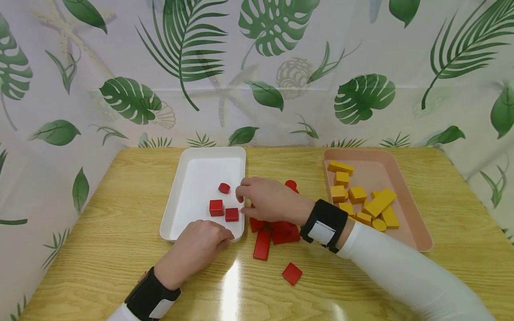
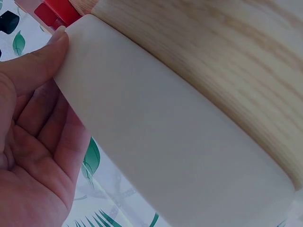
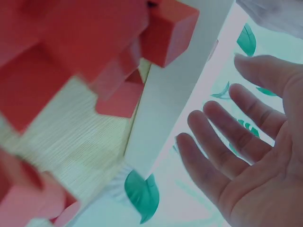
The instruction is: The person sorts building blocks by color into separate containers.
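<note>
Since the white tray stands on the left half of the tabletop with its far rim close to the far edge, a hard push from the left hand could drive it into the leaf-print cloth behind. That hand's fingers pinch the near rim by the tray's near right corner, thumb outside; should they lift or bear down, the tray might tilt and the three loose red blocks inside could slide together. Beside them, over the tray's right rim, the right hand has its fingers parted and slack around nothing; a low sweep could catch the rim and jolt the tray. Under that hand, just right of the tray near the tabletop's middle, lies the red heap, some pieces seemingly atop others, so a brush from the palm or wristband could topple the upper ones; how much the arm hides I cannot tell. Toward the near edge, one red tile lies apart and might be overlooked. Toward the right edge, the pink tray holds yellow blocks, some overlapping; because the right sleeve crosses its near left corner in the head view, a dropped elbow might bump the wall and dislodge the slanting yellow bar.
</note>
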### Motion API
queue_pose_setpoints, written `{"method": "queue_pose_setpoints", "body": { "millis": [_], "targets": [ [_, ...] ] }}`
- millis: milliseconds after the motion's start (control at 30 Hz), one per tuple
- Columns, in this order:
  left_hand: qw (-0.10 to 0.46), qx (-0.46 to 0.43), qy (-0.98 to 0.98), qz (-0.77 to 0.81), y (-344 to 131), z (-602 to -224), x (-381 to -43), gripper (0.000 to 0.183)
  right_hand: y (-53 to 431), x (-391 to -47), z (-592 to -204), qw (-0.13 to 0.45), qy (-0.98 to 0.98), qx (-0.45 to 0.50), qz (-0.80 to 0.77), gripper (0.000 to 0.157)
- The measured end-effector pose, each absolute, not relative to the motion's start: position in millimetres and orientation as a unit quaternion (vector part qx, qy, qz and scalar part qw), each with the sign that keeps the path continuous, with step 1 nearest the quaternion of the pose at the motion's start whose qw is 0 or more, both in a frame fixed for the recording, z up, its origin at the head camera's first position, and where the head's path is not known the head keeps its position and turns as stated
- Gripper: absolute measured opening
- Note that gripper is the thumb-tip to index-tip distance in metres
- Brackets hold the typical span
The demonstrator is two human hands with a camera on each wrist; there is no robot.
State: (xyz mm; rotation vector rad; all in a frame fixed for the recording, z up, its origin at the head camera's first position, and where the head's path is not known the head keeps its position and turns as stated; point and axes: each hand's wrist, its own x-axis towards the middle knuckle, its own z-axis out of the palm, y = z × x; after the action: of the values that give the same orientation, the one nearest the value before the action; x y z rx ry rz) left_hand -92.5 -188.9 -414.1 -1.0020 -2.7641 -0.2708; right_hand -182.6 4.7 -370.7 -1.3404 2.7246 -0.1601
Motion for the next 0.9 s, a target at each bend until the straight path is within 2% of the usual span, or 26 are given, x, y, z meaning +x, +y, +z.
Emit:
{"method": "queue_pose_setpoints", "body": {
  "millis": [100,200,333,467,900],
  "targets": [
    [0.094,-0.335,-0.933,-0.088,-189,-414,-93,0.013,15,-180,-372,0.043,0.899,-0.434,-0.044,0.016],
    [0.093,-0.332,-0.935,-0.087,-189,-414,-93,0.013,23,-176,-376,0.06,0.896,-0.437,-0.043,0.016],
    [0.088,-0.333,-0.935,-0.089,-188,-414,-94,0.012,28,-168,-384,0.097,0.885,-0.451,-0.062,0.027],
    [0.087,-0.335,-0.934,-0.086,-188,-415,-93,0.012,30,-164,-393,0.106,0.874,-0.467,-0.08,0.036],
    [0.098,-0.337,-0.932,-0.089,-188,-416,-93,0.014,32,-165,-401,0.102,0.855,-0.493,-0.128,0.026]
  ]
}}
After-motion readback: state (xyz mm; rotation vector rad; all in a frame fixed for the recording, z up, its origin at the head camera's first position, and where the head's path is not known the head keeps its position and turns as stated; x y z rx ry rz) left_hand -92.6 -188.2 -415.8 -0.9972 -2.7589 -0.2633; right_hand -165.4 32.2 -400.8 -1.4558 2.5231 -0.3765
